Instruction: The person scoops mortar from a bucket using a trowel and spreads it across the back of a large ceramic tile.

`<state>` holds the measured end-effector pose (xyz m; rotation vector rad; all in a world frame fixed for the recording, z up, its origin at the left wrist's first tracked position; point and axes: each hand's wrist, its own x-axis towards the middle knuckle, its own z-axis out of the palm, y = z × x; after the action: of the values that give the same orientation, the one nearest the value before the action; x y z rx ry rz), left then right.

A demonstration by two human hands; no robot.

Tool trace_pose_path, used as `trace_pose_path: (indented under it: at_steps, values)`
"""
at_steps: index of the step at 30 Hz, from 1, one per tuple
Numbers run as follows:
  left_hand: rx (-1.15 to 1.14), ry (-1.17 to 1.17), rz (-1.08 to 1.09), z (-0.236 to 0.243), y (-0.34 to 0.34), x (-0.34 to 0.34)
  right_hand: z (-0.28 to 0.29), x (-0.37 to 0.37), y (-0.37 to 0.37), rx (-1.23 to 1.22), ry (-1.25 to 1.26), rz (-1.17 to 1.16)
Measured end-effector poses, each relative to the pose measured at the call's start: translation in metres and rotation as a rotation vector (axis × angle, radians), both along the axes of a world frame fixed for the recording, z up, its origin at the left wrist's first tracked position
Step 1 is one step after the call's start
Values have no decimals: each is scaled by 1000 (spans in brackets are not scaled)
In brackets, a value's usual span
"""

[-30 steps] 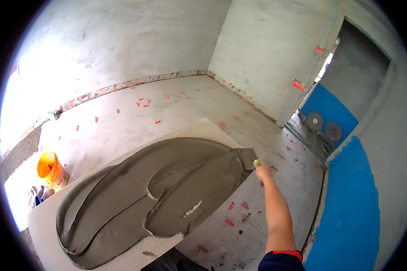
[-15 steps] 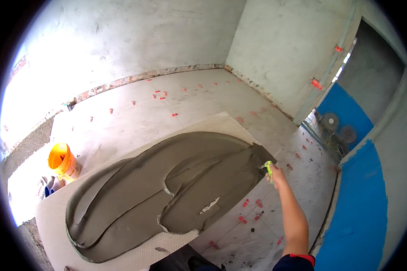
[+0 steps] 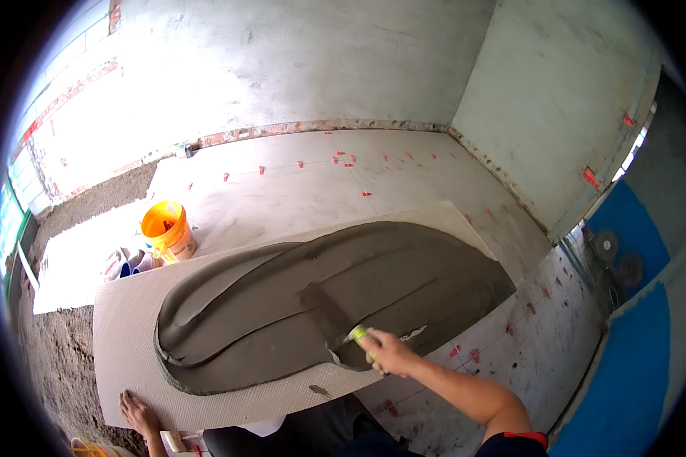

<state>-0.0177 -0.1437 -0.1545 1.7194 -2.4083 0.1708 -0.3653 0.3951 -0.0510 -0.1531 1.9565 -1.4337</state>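
Note:
A large tile with a textured back lies across the foreground, covered over much of its surface by a thick layer of grey mortar. My right hand grips the yellow-green handle of a trowel, whose dark blade rests in the mortar around the middle of the layer. My left hand is on the tile's near left corner with its fingers apart, holding nothing.
An orange bucket and some shoe-like items stand beyond the tile on the left. Red tile levellers dot the tiled floor. Rough screed borders the left; a blue-painted wall and doorway with fans are at right.
The trowel in my right hand has swept from the mortar's right end left to its middle. My left hand has come into view on the tile corner. The view has turned left.

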Motion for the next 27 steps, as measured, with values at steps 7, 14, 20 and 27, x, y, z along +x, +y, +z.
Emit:
trace_pose_path:
  at_steps: [7,14,20,27]
  values:
    - [25,86,-6,10,10,-10,5,-79,22,578,1023,140]
    - [-91,100,-158,8,5,-4,3,-229,121,1006,895,-247]
    - [-158,-74,-168,22,12,3,15,-182,107,192,95,-267]
    - [-337,-142,-308,10,3,11,3,-187,174,887,899,-42]
